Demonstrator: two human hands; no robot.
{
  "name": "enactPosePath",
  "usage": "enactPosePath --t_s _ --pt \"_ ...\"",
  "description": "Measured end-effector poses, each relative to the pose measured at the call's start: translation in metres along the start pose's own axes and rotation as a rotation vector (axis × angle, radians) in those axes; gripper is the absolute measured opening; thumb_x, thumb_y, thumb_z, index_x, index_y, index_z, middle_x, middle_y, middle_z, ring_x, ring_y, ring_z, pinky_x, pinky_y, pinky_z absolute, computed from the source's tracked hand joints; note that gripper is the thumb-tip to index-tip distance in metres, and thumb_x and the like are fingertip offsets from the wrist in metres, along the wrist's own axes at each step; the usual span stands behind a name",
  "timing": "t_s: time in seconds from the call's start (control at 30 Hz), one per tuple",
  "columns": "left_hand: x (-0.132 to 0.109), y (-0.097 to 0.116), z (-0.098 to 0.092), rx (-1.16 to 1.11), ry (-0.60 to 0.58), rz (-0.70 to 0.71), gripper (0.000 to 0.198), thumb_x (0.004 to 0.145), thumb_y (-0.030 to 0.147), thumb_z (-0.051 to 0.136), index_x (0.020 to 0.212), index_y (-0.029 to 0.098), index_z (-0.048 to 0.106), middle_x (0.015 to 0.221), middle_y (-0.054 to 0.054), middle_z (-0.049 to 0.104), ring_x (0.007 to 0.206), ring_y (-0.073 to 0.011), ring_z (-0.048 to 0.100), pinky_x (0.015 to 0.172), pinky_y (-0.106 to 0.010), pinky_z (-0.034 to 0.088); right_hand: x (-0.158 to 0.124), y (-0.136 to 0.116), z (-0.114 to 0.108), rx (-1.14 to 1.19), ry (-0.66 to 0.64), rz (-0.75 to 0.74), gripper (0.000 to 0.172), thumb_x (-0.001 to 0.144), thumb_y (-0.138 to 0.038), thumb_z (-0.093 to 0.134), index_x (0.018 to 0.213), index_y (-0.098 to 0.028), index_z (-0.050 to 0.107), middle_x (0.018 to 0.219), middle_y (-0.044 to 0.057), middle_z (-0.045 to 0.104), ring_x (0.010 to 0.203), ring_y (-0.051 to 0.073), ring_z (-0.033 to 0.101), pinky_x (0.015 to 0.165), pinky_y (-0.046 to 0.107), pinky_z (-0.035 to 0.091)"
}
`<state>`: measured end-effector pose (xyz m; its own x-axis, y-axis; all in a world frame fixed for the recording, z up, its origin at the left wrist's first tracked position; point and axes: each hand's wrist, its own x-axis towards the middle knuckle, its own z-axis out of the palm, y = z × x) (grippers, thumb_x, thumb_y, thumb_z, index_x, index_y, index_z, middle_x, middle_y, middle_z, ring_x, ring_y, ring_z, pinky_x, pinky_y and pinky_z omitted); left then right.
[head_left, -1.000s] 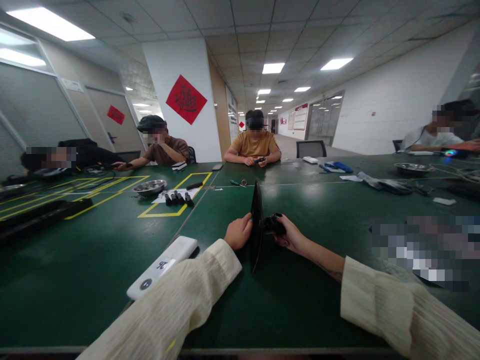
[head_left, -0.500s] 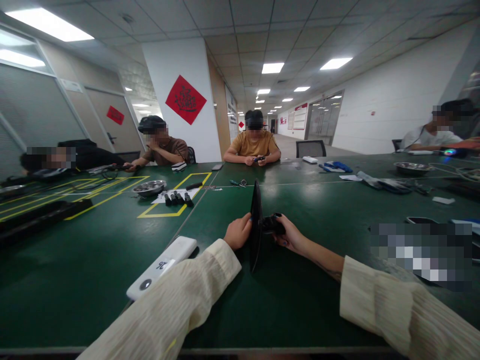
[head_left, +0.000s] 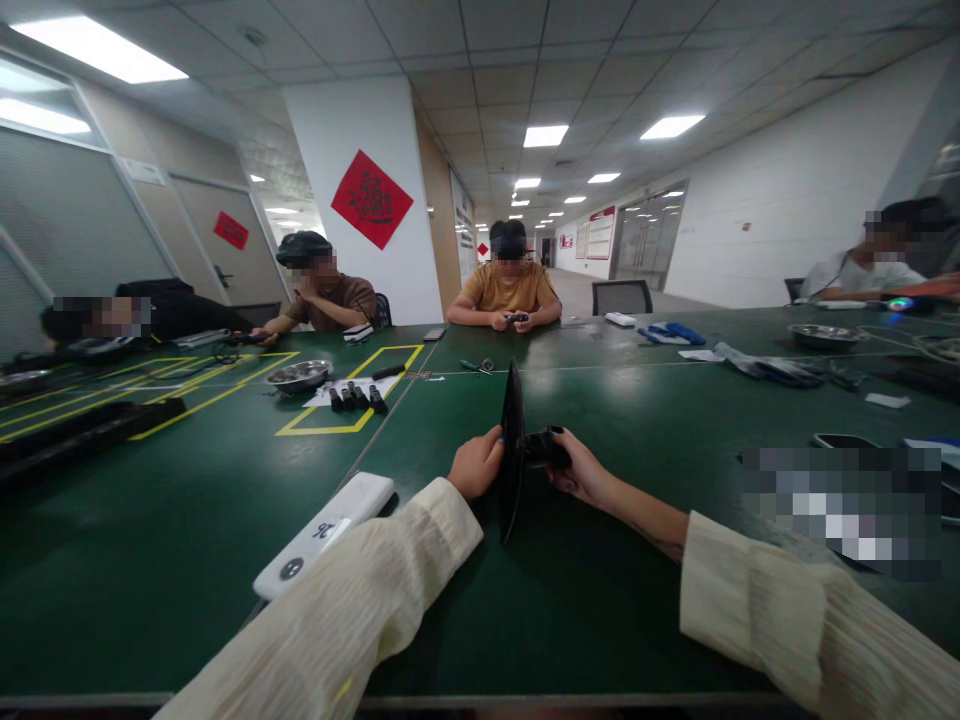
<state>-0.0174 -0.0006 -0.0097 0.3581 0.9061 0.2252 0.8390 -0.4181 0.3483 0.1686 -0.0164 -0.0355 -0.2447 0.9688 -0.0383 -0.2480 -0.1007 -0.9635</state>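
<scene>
A thin black panel [head_left: 512, 470] stands upright over the green table, seen almost edge-on. From its right face sticks out a short black mount [head_left: 544, 449]. My left hand [head_left: 478, 464] grips the panel from the left, thumb near its edge; the other fingers are partly hidden. My right hand [head_left: 583, 470] is closed around the mount's outer end. Beside my left forearm lies a white power bank [head_left: 326, 535] marked 26. What the panel's broad face looks like cannot be made out from this angle.
Farther left are a metal bowl [head_left: 298, 376] and several black cylindrical parts [head_left: 358, 399] on white paper. Pliers [head_left: 475, 367] lie beyond the panel. A blurred-out item [head_left: 847, 515] is at right. Co-workers sit around the green table [head_left: 645, 640].
My hands and the black panel stay nearly still; the fingers of my right hand shift very slightly on the mount.
</scene>
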Motion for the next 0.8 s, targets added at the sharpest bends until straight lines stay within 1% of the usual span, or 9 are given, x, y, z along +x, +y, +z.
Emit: enactPosePath --t_s 0.1,0.2,0.43,0.57,0.67,0.73,0.8 --pt "0.0 0.0001 0.0001 -0.03 0.006 0.002 0.04 0.092 0.031 0.021 0.112 0.02 0.054 0.098 -0.008 0.067 0.092 -0.0212 0.062 0.077 -0.029 0.043 -0.0004 -0.0004 0.0001 0.005 -0.01 -0.002 0.025 0.081 -0.046 0.04 0.091 -0.023 0.037 0.044 -0.005 0.052 0.028 0.008 0.039 0.028 0.014 0.017" --pt "0.0004 -0.0002 0.0008 -0.05 0.008 0.004 0.044 0.093 0.033 0.016 0.11 0.02 0.055 0.098 -0.007 0.067 0.091 -0.0209 0.062 0.076 -0.029 0.043 -0.0014 -0.0021 0.0011 0.004 0.0 0.008 0.026 0.08 -0.046 0.04 0.092 -0.023 0.037 0.043 -0.006 0.052 0.027 0.007 0.037 0.028 0.014 0.016" --pt "-0.0001 0.0 -0.0004 -0.032 -0.006 -0.009 0.04 0.092 0.031 0.023 0.117 0.02 0.052 0.099 -0.007 0.067 0.092 -0.0217 0.06 0.076 -0.029 0.043 -0.0016 -0.0019 0.0009 0.01 -0.01 0.005 0.025 0.081 -0.044 0.04 0.093 -0.023 0.038 0.044 -0.006 0.052 0.027 0.007 0.037 0.028 0.014 0.017" --pt "-0.0012 0.0004 -0.0016 -0.06 -0.005 0.015 0.042 0.092 0.031 0.02 0.116 0.019 0.053 0.098 -0.008 0.066 0.091 -0.0214 0.061 0.077 -0.029 0.043 0.0001 -0.0001 -0.0004 0.011 -0.003 0.011 0.026 0.08 -0.046 0.042 0.092 -0.023 0.038 0.045 -0.006 0.052 0.027 0.007 0.037 0.028 0.014 0.016" --pt "-0.0013 0.0007 -0.0014 -0.074 0.001 0.009 0.045 0.093 0.033 0.016 0.114 0.02 0.053 0.096 -0.007 0.067 0.089 -0.0207 0.061 0.076 -0.029 0.043 0.0006 0.0001 -0.001 0.014 -0.004 0.014 0.027 0.079 -0.047 0.043 0.092 -0.023 0.038 0.045 -0.006 0.052 0.029 0.008 0.039 0.028 0.014 0.017" --pt "-0.0007 0.0006 -0.0009 -0.066 0.008 0.006 0.044 0.093 0.033 0.018 0.116 0.019 0.053 0.097 -0.008 0.067 0.09 -0.0215 0.061 0.076 -0.029 0.043 0.0003 -0.0005 -0.0007 0.009 -0.004 0.015 0.027 0.079 -0.046 0.043 0.093 -0.023 0.038 0.045 -0.006 0.052 0.029 0.008 0.04 0.028 0.014 0.017" --pt "0.0001 0.0 -0.0002 -0.059 0.011 0.01 0.043 0.092 0.033 0.021 0.117 0.019 0.053 0.101 -0.009 0.066 0.094 -0.0229 0.061 0.078 -0.03 0.043 -0.0005 -0.0013 0.0003 0.001 -0.003 0.012 0.026 0.08 -0.045 0.042 0.093 -0.023 0.038 0.045 -0.006 0.052 0.029 0.008 0.039 0.028 0.014 0.018"
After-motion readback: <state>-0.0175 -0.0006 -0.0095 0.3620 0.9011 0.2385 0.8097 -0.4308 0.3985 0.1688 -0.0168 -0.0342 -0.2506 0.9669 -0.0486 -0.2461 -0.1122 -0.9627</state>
